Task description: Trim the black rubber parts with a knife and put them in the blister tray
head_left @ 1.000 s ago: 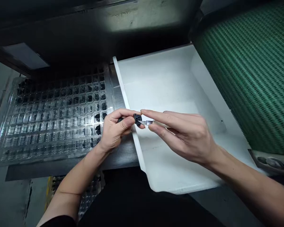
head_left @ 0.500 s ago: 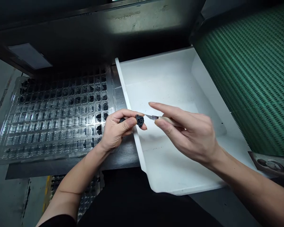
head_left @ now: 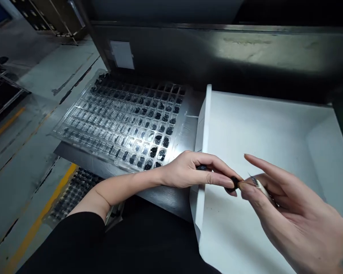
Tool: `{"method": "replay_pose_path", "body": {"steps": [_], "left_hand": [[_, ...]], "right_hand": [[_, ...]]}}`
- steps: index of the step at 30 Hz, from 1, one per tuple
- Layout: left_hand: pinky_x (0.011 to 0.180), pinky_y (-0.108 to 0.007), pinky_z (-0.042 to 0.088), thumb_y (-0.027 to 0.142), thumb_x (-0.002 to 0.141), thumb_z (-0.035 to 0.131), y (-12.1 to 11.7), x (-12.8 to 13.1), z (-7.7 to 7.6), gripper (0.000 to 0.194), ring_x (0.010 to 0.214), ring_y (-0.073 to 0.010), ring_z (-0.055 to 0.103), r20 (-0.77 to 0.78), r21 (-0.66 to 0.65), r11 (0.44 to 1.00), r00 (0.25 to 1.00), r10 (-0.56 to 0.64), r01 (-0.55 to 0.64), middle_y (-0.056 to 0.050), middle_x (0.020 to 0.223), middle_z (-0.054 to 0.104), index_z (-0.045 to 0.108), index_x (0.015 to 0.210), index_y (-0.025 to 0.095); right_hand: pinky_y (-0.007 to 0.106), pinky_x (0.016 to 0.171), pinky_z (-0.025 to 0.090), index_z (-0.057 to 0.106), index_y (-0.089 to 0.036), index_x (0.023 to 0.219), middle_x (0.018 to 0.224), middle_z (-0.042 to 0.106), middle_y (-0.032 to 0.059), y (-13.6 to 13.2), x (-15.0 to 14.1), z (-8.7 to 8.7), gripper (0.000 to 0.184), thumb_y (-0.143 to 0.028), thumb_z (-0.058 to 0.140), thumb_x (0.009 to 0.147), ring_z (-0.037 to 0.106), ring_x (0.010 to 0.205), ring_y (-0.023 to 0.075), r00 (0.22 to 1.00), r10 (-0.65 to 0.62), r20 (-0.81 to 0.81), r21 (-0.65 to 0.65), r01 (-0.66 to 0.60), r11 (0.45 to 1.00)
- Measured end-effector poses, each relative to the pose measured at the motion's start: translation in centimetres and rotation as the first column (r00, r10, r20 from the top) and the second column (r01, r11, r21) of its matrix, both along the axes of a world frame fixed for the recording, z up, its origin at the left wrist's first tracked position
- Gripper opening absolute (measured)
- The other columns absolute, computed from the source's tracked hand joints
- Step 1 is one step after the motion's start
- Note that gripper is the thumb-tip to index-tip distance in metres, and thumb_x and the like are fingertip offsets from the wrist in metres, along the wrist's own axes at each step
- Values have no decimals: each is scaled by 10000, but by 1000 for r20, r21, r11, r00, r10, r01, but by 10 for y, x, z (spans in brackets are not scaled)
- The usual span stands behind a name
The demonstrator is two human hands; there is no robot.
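Observation:
Above the left rim of a white bin (head_left: 205,125), my left hand (head_left: 197,171) pinches a small black molded part (head_left: 233,184) between thumb and fingertips. A second dark piece (head_left: 201,167) is tucked in the same palm. My right hand (head_left: 286,205) grips a craft knife (head_left: 261,188) with a pale handle, its thin blade pointing up and left. The right thumb tip is at the edge of the black part, and the index finger is stretched out. The blade stands just right of the part, apart from it.
Left of the bin lies a clear plastic tray (head_left: 108,118) with many compartments, several holding black parts. Another filled tray (head_left: 74,194) sits lower, beside a yellow floor line. A metal panel (head_left: 171,49) with a white label (head_left: 122,55) rises behind.
My view has swung left, bringing more floor and tray into sight. My right thumb has come up to the black part, and the knife blade has tipped upward away from it.

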State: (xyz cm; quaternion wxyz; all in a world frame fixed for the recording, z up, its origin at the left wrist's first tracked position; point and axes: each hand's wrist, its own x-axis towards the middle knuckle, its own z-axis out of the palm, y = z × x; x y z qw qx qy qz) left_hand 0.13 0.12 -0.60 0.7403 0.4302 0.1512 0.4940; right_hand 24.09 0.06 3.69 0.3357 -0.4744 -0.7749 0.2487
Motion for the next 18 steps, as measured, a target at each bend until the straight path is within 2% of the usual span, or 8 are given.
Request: {"method": "replay_pose_path", "body": {"steps": [3,5,8,11,13,14,16,18], "left_hand": [[1045,-293,649,242,1000,926,-1,1,4,234,1007,-159,835,17,-34,999,1000,18,-18,-97,1015,849,850,1173,105],[1037,-294,641,285,1007,926,0,0,7,249,965,-153,832,9,-53,997,998,56,-56,-91,987,842,844,1153,100],[987,-279,624,307,1014,917,2,-6,7,260,895,-135,805,-58,-37,989,988,143,-145,-78,902,820,845,1150,98],[772,-251,576,381,981,945,6,-29,7,338,728,-113,703,-168,69,940,925,342,-335,-46,772,753,866,1171,113],[668,-257,512,443,948,964,7,-57,11,382,665,-112,619,-266,179,835,791,551,-521,-32,746,712,885,1163,137],[660,-265,495,472,950,955,7,-75,13,389,672,-117,603,-330,246,758,684,651,-604,-36,766,713,892,1161,152],[712,-281,495,494,984,909,8,-118,17,375,736,-134,617,-460,406,598,411,787,-691,-48,839,740,898,1188,180],[803,-299,487,433,1014,854,10,-165,18,316,826,-153,647,-562,574,467,91,822,-673,-51,912,765,898,1209,187]], "right_hand": [[315,638,510,747,-313,1582,958,785,2,-1,2,0,549,-596,749,1111,742,753,161,993,-94,70,15,94,995],[340,681,521,744,-330,1584,996,794,8,-2,3,-2,545,-591,744,1105,769,802,181,990,-108,89,17,106,994],[348,667,527,754,-332,1556,972,790,6,-1,5,-5,499,-557,732,1112,783,814,197,990,-70,124,71,61,996],[342,643,564,756,-339,1517,932,784,0,2,7,-6,417,-483,728,1127,765,734,201,987,8,162,163,-35,986],[326,646,599,738,-377,1509,915,773,-14,3,7,-4,378,-400,737,1132,732,659,185,982,68,177,195,-103,975],[317,650,614,722,-406,1520,907,765,-24,3,6,-3,390,-361,739,1133,710,621,175,977,98,189,198,-136,971],[308,639,631,676,-479,1564,877,746,-45,2,4,1,462,-315,732,1135,664,553,162,970,140,198,218,-183,959],[312,612,627,604,-560,1627,853,730,-64,1,1,3,563,-294,716,1143,636,519,162,961,179,209,234,-227,945]]}}
